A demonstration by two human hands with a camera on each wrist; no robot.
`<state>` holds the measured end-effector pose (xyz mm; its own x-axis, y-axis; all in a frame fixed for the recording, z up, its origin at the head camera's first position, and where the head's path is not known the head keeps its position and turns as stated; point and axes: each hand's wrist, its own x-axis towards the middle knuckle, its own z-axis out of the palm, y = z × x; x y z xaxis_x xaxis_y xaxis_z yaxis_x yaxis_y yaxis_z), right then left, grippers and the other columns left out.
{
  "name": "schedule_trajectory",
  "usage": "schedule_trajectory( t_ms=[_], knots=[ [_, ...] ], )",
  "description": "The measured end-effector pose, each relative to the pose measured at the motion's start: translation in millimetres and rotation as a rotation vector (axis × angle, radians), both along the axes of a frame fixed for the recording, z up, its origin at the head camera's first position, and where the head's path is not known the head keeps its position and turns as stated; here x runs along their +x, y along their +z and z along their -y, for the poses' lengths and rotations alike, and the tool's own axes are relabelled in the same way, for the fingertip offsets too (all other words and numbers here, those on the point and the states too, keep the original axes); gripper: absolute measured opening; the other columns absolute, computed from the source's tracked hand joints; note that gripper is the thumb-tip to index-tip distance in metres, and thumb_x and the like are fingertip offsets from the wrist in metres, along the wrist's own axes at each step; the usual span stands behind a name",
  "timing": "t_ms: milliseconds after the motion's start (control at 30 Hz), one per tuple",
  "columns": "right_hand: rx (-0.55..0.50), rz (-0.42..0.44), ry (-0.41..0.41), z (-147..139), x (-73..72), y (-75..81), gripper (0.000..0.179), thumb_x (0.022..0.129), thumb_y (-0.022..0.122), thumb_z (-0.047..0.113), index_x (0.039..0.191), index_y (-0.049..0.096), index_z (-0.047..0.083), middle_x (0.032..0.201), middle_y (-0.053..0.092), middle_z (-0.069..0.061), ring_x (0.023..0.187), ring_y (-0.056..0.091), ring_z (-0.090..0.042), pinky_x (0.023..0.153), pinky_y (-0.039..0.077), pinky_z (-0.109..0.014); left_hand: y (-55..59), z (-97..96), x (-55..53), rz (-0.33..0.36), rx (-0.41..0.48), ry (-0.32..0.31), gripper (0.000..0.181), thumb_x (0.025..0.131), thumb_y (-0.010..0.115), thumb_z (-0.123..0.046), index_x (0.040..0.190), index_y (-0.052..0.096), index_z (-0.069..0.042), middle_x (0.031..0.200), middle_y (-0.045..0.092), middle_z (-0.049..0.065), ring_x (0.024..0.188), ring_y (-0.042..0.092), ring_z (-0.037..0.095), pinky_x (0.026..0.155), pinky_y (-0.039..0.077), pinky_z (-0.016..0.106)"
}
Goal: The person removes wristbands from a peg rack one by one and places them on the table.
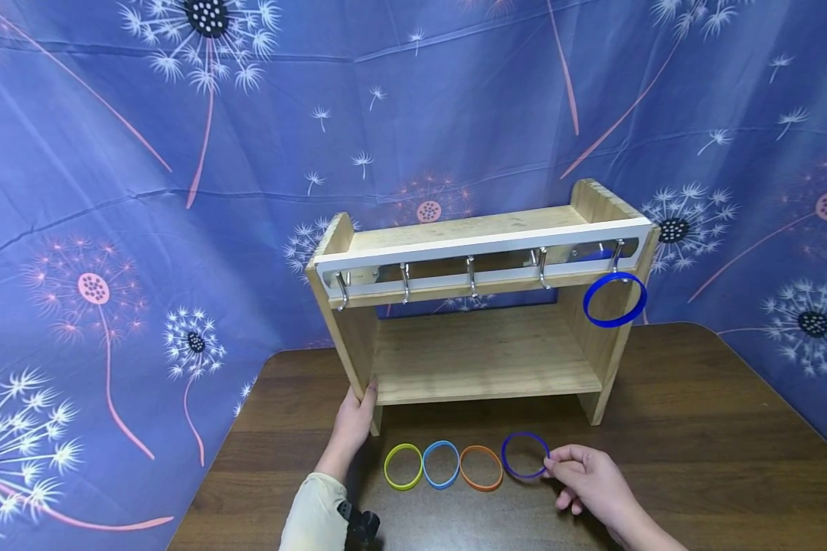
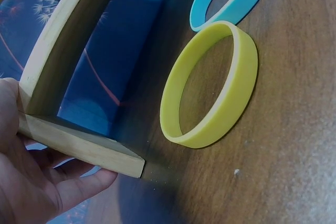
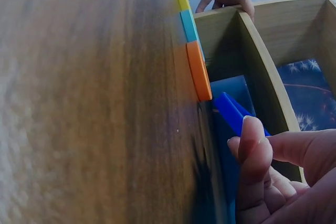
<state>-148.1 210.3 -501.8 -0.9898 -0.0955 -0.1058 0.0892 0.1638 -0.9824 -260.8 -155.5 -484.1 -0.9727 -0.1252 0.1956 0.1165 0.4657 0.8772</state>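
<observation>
My right hand (image 1: 589, 482) pinches a dark blue silicone wristband (image 3: 231, 109) between thumb and fingertips. In the right wrist view the band is tilted up off the table. My left hand (image 1: 351, 421) grips the lower left side panel of a wooden shelf (image 1: 482, 360), thumb on the inner face and fingers outside. To the left of the held band lie an orange wristband (image 1: 481, 488), a light blue wristband (image 1: 441, 487) and a yellow wristband (image 2: 244, 82), in a row on the table. Another blue wristband (image 1: 613, 324) hangs from the rightmost hook (image 1: 618, 256).
Several metal hooks, one of them the middle hook (image 1: 472, 277), line a white-edged rail across the shelf's upper front. The shelf stands on a brown wooden table (image 1: 703, 459). Behind it hangs a blue cloth (image 1: 248, 153) with dandelion prints.
</observation>
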Motion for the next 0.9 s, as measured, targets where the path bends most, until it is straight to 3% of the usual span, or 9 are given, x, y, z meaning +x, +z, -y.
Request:
schedule_trajectory(
  t_ms=[467, 900],
  knots=[
    [0.033, -0.008, 0.056, -0.4, 0.0, -6.9, 0.027, 0.095, 0.060, 0.010, 0.104, 0.056, -0.015, 0.088, 0.070, -0.015, 0.050, 0.062, -0.019, 0.042, 0.049, -0.028, 0.4, 0.2, -0.7, 0.002, -0.005, 0.000, 0.040, 0.102, 0.050, -0.033, 0.125, 0.055, -0.001, 0.123, 0.060, 0.026, 0.117, 0.054, 0.042, 0.097, 0.042, 0.056],
    [0.130, -0.009, 0.031, 1.3, 0.7, -5.2, 0.026, 0.090, 0.063, 0.007, 0.106, 0.057, -0.013, 0.082, 0.071, -0.013, 0.046, 0.060, -0.022, 0.038, 0.047, -0.030, 1.5, -0.2, -0.3, 0.006, -0.020, 0.009, 0.038, 0.102, 0.050, -0.033, 0.121, 0.057, -0.002, 0.119, 0.062, 0.026, 0.114, 0.056, 0.041, 0.095, 0.043, 0.055]
  ],
)
